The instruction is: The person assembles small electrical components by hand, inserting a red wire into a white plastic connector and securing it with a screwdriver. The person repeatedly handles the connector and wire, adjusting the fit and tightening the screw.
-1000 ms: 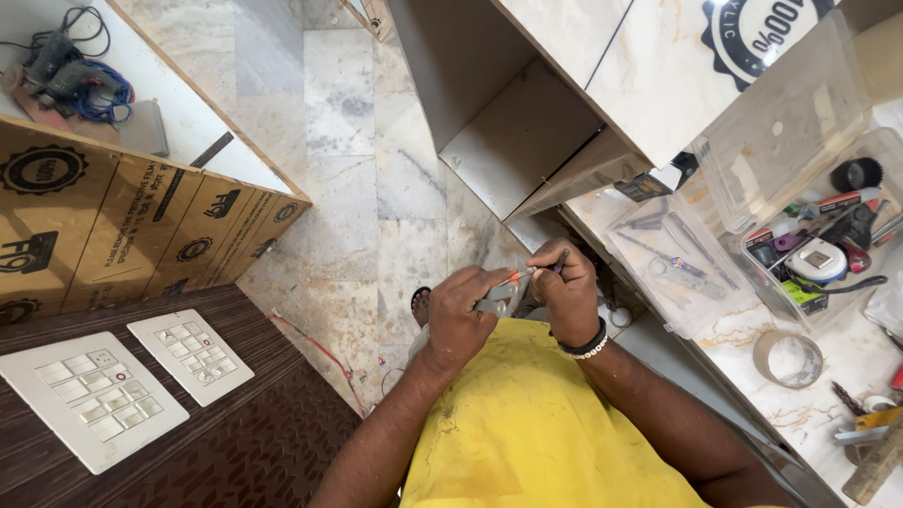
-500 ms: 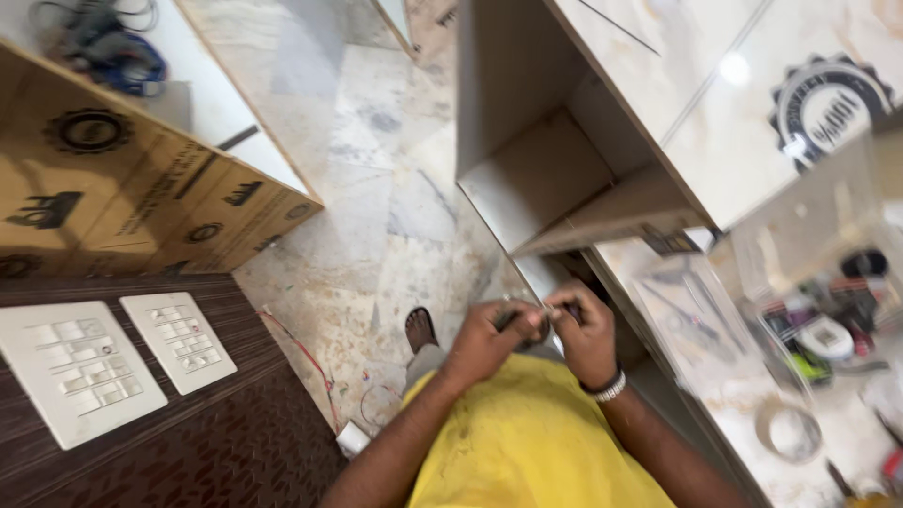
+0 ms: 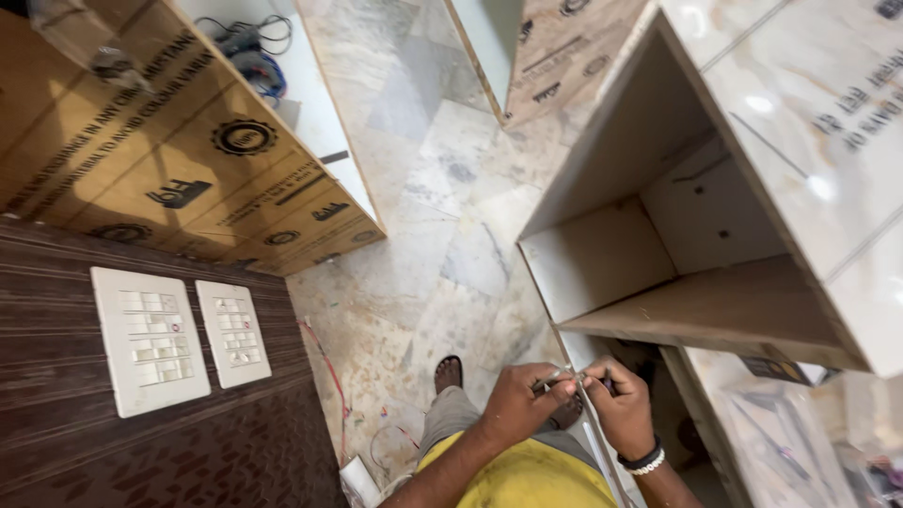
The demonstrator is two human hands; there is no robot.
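Observation:
Low in the frame, my left hand point(image 3: 515, 404) and my right hand point(image 3: 621, 406) meet in front of my yellow shirt point(image 3: 527, 475). Both pinch a thin pale wire point(image 3: 594, 433) that runs down between them. A small dark tool tip point(image 3: 547, 383) shows at my left fingers, and what my right fingers grip is mostly hidden. A beaded band circles my right wrist point(image 3: 647, 461). My sandalled foot point(image 3: 449, 373) stands on the marble floor point(image 3: 442, 235) below the hands.
An open wooden cabinet niche point(image 3: 658, 254) with a shelf lies right of the hands. Two white switch plates point(image 3: 179, 334) sit on a dark brown panel point(image 3: 141, 442) at left. Printed plywood board point(image 3: 188, 179) leans upper left, with tangled cables point(image 3: 249, 47) beyond. A red wire point(image 3: 329, 372) trails on the floor.
The view has swung up and left: the box of tools and the tape roll at right are out of frame. My hands stay together on the wire.

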